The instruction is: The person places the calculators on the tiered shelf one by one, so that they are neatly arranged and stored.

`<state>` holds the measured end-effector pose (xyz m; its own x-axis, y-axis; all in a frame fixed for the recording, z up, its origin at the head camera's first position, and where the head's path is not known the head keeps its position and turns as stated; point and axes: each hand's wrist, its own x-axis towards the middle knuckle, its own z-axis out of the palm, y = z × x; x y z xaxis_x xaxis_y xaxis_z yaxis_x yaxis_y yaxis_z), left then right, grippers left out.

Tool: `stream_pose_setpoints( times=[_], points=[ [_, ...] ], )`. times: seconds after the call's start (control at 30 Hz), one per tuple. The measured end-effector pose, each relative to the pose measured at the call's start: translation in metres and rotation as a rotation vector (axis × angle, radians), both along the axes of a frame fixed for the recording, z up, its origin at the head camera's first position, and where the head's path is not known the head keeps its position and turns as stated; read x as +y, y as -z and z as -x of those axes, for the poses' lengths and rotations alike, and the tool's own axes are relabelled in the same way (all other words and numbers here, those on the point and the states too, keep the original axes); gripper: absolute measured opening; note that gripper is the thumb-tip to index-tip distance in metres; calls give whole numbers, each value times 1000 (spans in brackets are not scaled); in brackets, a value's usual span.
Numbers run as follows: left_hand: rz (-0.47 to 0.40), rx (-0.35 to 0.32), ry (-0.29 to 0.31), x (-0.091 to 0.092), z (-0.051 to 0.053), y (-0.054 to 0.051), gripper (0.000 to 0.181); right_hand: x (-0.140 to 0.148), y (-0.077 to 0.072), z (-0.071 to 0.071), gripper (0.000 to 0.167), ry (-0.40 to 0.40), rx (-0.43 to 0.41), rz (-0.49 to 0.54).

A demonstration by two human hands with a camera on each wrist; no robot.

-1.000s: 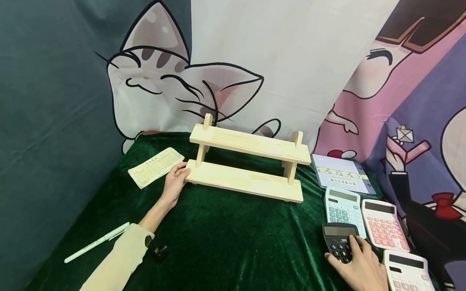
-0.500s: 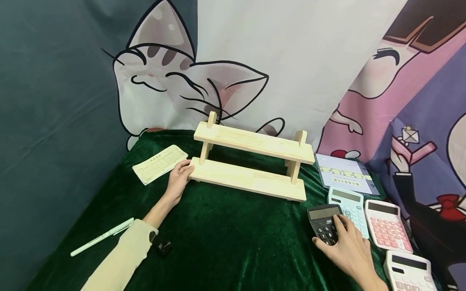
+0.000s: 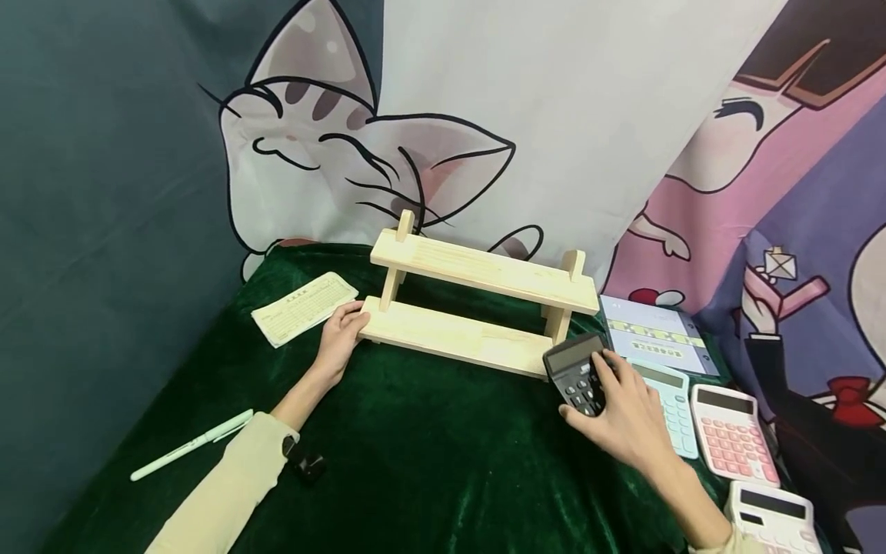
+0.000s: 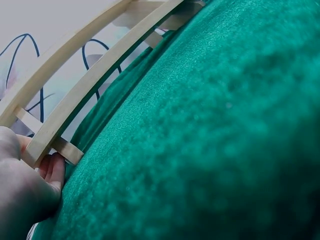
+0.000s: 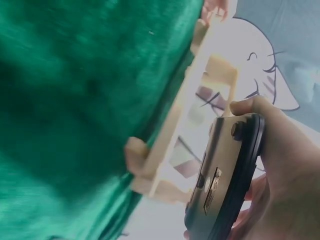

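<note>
A two-tier wooden shelf [image 3: 457, 331] stands at the back of the green cloth. The left hand [image 3: 338, 342] grips the left end of its lower board; in the left wrist view that hand [image 4: 30, 185] has its fingers under the board's end [image 4: 42, 137]. The right hand [image 3: 626, 408] holds a black calculator [image 3: 574, 373] by its sides, tilted, in front of the shelf's right end. In the right wrist view the calculator's underside [image 5: 217, 175] shows, with the right hand [image 5: 285, 165] around its edge.
Blue [image 3: 674, 408], pink [image 3: 734, 435] and white [image 3: 771, 515] calculators lie at the right, below a pale booklet [image 3: 657, 335]. A paper pad [image 3: 304, 308] lies left of the shelf, and a light green pen [image 3: 190, 446] nearer the front left. Patterned curtains hang behind.
The right hand has carried the black calculator up and left, from beside the other calculators to the shelf's right end. The left hand keeps its grip on the board. The head view has shifted slightly.
</note>
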<state>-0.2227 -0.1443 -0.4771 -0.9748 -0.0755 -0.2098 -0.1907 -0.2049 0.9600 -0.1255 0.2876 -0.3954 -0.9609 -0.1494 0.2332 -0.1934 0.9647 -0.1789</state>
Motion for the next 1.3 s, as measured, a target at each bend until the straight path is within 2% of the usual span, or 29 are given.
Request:
stream_pose_setpoints(
  times=[0.13,0.27,0.5,0.67,0.87,1.17,1.2,1.3],
  points=[
    [-13,16,19,2,-3,-6,50,-9,-13,22,95,-66,58,20],
    [-15,8,12,3,-3,-4,48,-19,-22,44,96,-117,80,28],
    [-36,12,-3,2,8,19,48,-40,-29,77,96,-174,71,15],
    [-4,30,-18,2,10,25,49,-58,-33,95,97,-197,58,15],
    [34,69,-36,0,12,21,48,-90,-36,118,99,-197,32,37],
    [17,52,-33,-2,11,23,48,-149,-42,147,96,-148,-5,64],
    [20,50,-26,-2,9,20,48,-156,-43,150,96,-138,-12,69],
    [22,49,-32,0,9,20,47,-175,-45,159,97,-108,-46,82]
  ],
)
